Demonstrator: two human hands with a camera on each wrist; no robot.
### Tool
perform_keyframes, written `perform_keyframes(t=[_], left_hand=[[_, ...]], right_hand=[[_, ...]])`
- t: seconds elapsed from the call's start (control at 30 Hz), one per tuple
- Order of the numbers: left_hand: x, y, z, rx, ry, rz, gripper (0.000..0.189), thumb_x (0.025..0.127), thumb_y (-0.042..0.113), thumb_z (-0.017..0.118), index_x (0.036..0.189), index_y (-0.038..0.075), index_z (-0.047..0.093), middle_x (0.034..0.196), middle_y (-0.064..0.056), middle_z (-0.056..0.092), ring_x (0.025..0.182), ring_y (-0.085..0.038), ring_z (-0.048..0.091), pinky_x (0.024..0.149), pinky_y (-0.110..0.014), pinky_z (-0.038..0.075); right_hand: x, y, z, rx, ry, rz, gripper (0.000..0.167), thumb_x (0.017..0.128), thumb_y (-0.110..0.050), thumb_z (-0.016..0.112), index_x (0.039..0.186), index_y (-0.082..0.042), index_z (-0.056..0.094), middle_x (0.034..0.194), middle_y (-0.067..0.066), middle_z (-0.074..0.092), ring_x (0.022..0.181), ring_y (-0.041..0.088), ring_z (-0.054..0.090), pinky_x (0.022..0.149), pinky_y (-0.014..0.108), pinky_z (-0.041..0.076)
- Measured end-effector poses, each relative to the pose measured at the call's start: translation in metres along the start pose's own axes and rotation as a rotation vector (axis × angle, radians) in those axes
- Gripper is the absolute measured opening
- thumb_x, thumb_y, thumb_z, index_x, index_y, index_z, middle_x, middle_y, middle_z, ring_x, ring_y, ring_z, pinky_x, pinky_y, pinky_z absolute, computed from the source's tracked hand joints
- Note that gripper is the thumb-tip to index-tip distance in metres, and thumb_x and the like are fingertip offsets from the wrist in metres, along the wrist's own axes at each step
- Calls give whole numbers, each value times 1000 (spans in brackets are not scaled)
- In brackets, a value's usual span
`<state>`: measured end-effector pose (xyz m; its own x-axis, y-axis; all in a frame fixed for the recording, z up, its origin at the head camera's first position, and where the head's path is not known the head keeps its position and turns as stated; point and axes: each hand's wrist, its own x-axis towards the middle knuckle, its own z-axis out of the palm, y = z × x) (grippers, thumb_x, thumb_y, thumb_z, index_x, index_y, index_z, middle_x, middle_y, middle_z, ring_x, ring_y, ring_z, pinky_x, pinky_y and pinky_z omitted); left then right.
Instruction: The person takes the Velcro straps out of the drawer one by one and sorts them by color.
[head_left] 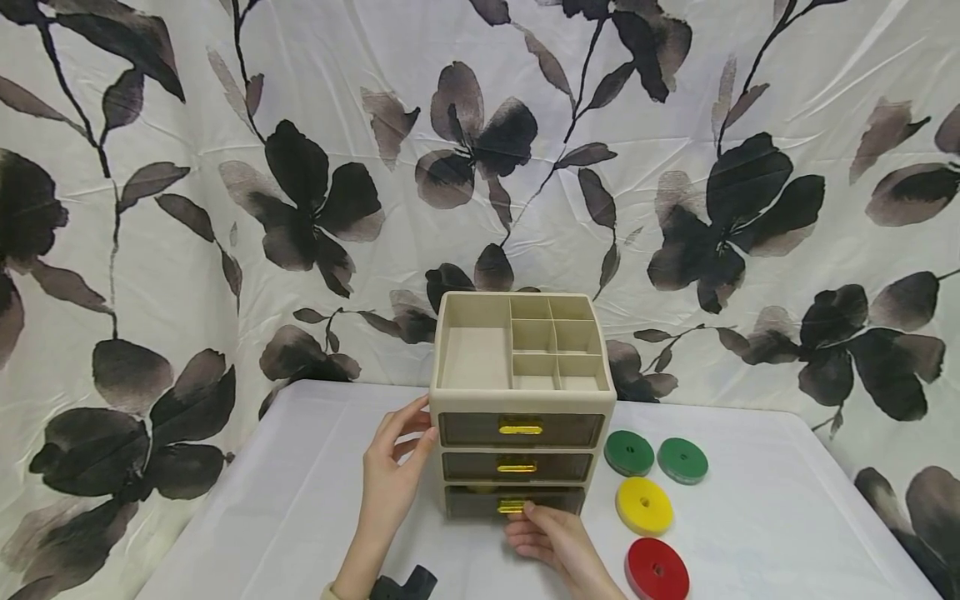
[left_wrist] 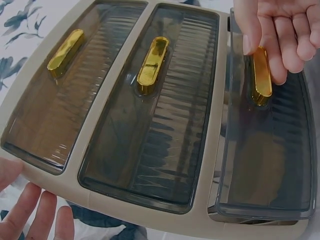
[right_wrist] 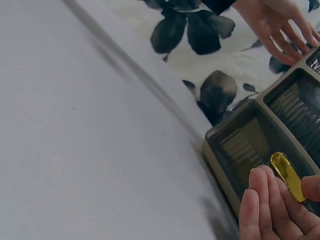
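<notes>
A cream desktop organizer [head_left: 521, 402] stands on the table, with three smoky see-through drawers and gold handles below an open divided top. My right hand [head_left: 557, 540] pinches the gold handle [left_wrist: 261, 77] of the bottom drawer [left_wrist: 265, 175] between thumb and fingers. In the left wrist view that drawer sits slightly proud of the frame, and a dull yellowish patch shows through its front. With spread fingertips, my left hand [head_left: 393, 462] touches the organizer's left side. The middle drawer [left_wrist: 145, 125] and top drawer [left_wrist: 70, 95] are closed.
Right of the organizer lie two green discs [head_left: 629, 453], a yellow disc [head_left: 644, 506] and a red disc [head_left: 657, 569]. A black object [head_left: 405, 585] is at the table's near edge beside my left forearm. Floral cloth [head_left: 480, 208] hangs behind the white-covered table [head_left: 300, 500].
</notes>
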<state>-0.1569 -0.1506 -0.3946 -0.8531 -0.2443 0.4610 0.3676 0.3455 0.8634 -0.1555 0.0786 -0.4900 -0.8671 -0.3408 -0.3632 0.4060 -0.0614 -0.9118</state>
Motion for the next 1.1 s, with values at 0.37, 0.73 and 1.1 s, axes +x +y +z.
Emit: perform_keyframes(t=[0.37,0.73,1.1], left_hand=[[1,-2,-1,8,-11,-20,42,88,10,68,128,21,61,106,-2,63,99,-7,59,83,-21,52],[-1,0,-2,13,-23,-23,41,90,12,67,130,21,60,108,-2,63,100,-9,59,85,-22,51],[1,-1,-1,18,-15,-28,43,88,10,68,129,22,60,107,0,63,98,-4,58,83,-21,52]], right_hand=[[-8,3,-2,13,-44,15,49,98,-35,53,119,9,60,93,1,74,86,12,70,85,29,57],[-12,11,0,30,-61,21,50,100,-34,50,120,11,59,91,1,73,83,10,70,83,29,58],[-23,10,3,19,-53,63,48,98,-35,54,118,9,61,93,2,74,83,11,69,84,29,57]])
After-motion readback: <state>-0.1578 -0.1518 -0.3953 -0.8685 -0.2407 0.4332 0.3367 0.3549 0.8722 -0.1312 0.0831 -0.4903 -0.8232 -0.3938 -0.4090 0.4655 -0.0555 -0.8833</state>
